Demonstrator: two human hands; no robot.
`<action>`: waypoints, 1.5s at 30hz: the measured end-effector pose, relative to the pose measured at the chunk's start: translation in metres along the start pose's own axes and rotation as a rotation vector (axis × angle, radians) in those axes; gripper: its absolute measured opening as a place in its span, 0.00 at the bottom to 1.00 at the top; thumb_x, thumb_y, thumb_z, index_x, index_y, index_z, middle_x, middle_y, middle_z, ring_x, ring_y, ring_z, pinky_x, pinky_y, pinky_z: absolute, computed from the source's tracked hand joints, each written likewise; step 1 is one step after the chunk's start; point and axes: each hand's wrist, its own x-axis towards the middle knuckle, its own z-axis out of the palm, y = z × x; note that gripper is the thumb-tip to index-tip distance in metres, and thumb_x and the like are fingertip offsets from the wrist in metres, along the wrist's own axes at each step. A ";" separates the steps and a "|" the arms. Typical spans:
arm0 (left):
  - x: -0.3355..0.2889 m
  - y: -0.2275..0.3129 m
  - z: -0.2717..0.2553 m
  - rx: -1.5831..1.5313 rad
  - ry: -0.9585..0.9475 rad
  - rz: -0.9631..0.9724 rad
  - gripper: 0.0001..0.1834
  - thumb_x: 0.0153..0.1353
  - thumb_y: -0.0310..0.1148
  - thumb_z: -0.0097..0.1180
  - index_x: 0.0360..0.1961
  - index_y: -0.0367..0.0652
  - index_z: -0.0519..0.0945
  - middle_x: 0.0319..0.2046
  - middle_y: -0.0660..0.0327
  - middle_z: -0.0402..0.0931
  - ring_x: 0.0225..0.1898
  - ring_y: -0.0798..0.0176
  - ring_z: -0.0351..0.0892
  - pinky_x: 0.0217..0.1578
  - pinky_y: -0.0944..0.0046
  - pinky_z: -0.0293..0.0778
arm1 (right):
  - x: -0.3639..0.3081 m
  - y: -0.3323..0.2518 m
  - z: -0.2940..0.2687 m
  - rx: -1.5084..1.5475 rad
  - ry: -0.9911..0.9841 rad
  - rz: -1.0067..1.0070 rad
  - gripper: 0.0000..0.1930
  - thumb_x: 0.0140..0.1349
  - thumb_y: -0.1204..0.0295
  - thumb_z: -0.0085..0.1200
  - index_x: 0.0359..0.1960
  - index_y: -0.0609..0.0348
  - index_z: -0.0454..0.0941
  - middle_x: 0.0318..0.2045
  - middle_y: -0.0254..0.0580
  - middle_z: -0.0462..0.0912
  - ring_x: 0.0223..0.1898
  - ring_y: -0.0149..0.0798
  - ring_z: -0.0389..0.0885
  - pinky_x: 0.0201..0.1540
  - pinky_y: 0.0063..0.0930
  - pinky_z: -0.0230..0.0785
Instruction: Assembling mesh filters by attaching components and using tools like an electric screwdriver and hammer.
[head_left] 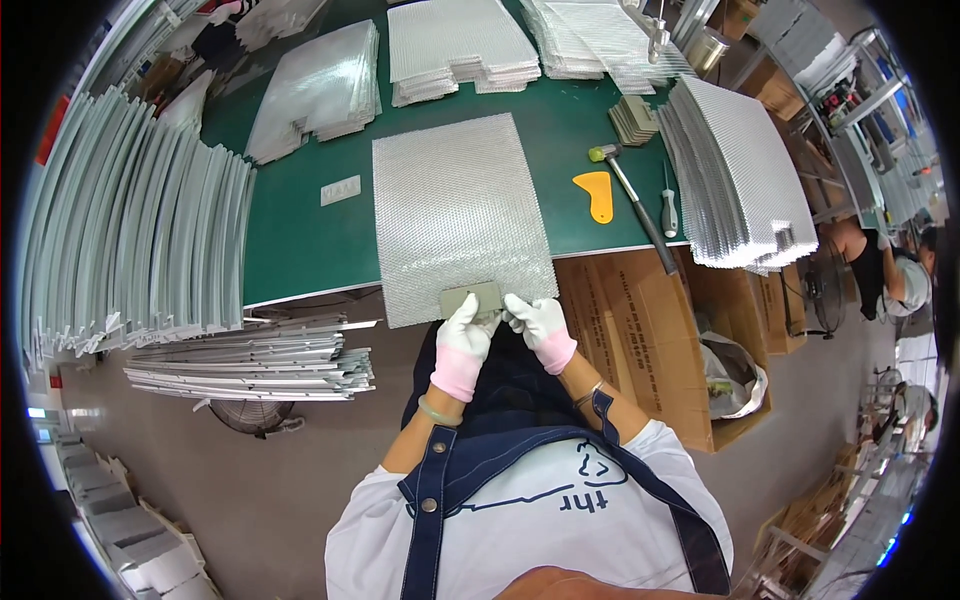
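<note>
A silver metal mesh sheet lies on the green table, its near end jutting past the front edge toward me. On that near end is a small grey-green rectangular plate. My left hand, in a white glove with a pink cuff, grips the plate's lower edge, thumb on top. Gloved the same way, my right hand is closed in a pinch beside the sheet's near right corner. What sits between its fingertips is too small to make out.
A hammer, a screwdriver and a yellow scraper-like piece lie to the right. Mesh stacks line the right and far sides. Long pale strips crowd the left. An open cardboard box stands below the table.
</note>
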 end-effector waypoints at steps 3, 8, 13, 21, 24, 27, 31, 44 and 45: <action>-0.001 0.002 0.002 0.057 0.036 0.016 0.13 0.62 0.30 0.53 0.44 0.32 0.74 0.41 0.54 0.76 0.43 0.59 0.76 0.46 0.60 0.73 | 0.001 0.003 0.000 0.014 0.015 0.008 0.13 0.58 0.65 0.59 0.24 0.64 0.79 0.20 0.38 0.79 0.19 0.25 0.72 0.23 0.17 0.62; 0.001 0.002 -0.010 0.120 0.073 0.111 0.12 0.62 0.30 0.53 0.42 0.32 0.75 0.38 0.56 0.76 0.39 0.63 0.77 0.42 0.62 0.74 | -0.002 0.001 0.007 0.031 0.008 -0.003 0.13 0.58 0.65 0.59 0.24 0.63 0.79 0.20 0.38 0.79 0.20 0.26 0.72 0.24 0.17 0.63; -0.008 0.014 0.003 0.044 0.035 0.182 0.08 0.62 0.26 0.50 0.42 0.37 0.72 0.36 0.59 0.74 0.38 0.65 0.76 0.42 0.65 0.74 | -0.024 0.028 0.017 0.169 -0.186 0.010 0.20 0.62 0.58 0.53 0.42 0.66 0.73 0.31 0.39 0.79 0.28 0.26 0.74 0.30 0.19 0.67; -0.013 0.032 -0.013 0.022 -0.001 0.300 0.08 0.62 0.23 0.48 0.43 0.37 0.71 0.39 0.60 0.73 0.43 0.62 0.75 0.46 0.60 0.73 | -0.041 -0.069 0.040 -0.652 -0.442 -0.324 0.10 0.62 0.70 0.48 0.37 0.63 0.78 0.30 0.39 0.81 0.33 0.31 0.79 0.38 0.25 0.71; -0.010 0.032 -0.006 -0.017 0.041 0.300 0.11 0.62 0.22 0.47 0.46 0.37 0.70 0.41 0.58 0.72 0.44 0.61 0.75 0.47 0.59 0.72 | 0.014 -0.103 0.074 -1.166 -0.478 -1.033 0.15 0.58 0.67 0.52 0.46 0.58 0.76 0.41 0.46 0.79 0.45 0.50 0.76 0.49 0.37 0.68; -0.004 0.027 -0.007 -0.059 0.049 0.309 0.15 0.61 0.20 0.47 0.50 0.37 0.68 0.42 0.57 0.72 0.44 0.60 0.74 0.48 0.59 0.73 | 0.060 -0.097 0.092 -1.432 -0.480 -1.329 0.22 0.59 0.58 0.49 0.54 0.52 0.71 0.53 0.47 0.73 0.56 0.54 0.67 0.59 0.45 0.57; 0.001 0.022 -0.015 -0.036 0.149 0.334 0.15 0.61 0.21 0.49 0.50 0.36 0.69 0.43 0.58 0.72 0.43 0.63 0.74 0.45 0.62 0.73 | 0.085 -0.083 0.092 -1.684 -0.655 -1.321 0.28 0.59 0.49 0.42 0.58 0.47 0.67 0.61 0.46 0.64 0.63 0.54 0.58 0.64 0.51 0.45; -0.006 0.024 -0.017 0.081 0.102 0.320 0.12 0.61 0.24 0.50 0.47 0.38 0.72 0.39 0.64 0.74 0.36 0.72 0.75 0.35 0.72 0.72 | 0.080 -0.085 0.096 -1.696 -0.652 -1.285 0.28 0.57 0.50 0.47 0.58 0.46 0.68 0.60 0.46 0.64 0.62 0.53 0.59 0.63 0.51 0.47; -0.005 0.024 -0.018 0.081 0.102 0.318 0.12 0.61 0.24 0.50 0.47 0.38 0.72 0.39 0.64 0.74 0.36 0.72 0.75 0.35 0.72 0.72 | 0.080 -0.085 0.096 -1.693 -0.653 -1.280 0.28 0.57 0.51 0.47 0.58 0.45 0.67 0.60 0.46 0.64 0.62 0.53 0.59 0.64 0.51 0.46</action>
